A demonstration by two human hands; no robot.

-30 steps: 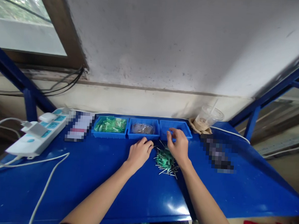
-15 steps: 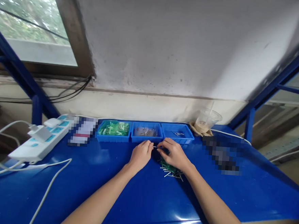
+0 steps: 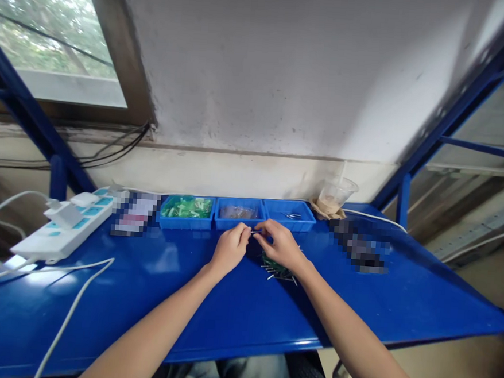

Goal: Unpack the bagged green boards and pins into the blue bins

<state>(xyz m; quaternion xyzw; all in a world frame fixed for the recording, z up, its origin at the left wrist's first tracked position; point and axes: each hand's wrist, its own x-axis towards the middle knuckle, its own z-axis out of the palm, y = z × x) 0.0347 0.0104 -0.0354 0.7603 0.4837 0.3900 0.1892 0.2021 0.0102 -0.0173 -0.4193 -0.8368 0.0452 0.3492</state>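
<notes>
My left hand [image 3: 231, 245] and my right hand [image 3: 280, 244] meet over the blue table, fingertips pinched round a thin metal pin [image 3: 255, 232] that spans the small gap between them. Most of the pin is hidden by the fingers. Beneath my right hand lies a pile of green pieces with metal pins [image 3: 278, 270], partly covered by that hand. Just beyond stand three joined blue bins: the left bin [image 3: 184, 224] holds green pieces, the middle bin [image 3: 228, 222] small clear pieces, the right bin [image 3: 300, 224] a few metal pins.
A white power strip [image 3: 65, 230] with plugs and a loose cable [image 3: 77, 309] takes up the table's left side. Blurred-out flat objects lie left [image 3: 135, 214] and right [image 3: 358, 247] of the bins. A clear plastic cup [image 3: 335, 196] stands at the back right.
The camera view has shifted slightly, bringing more of the table's front edge into sight. Both hands stay pinched together, and the gap between their fingertips looks a little narrower.
</notes>
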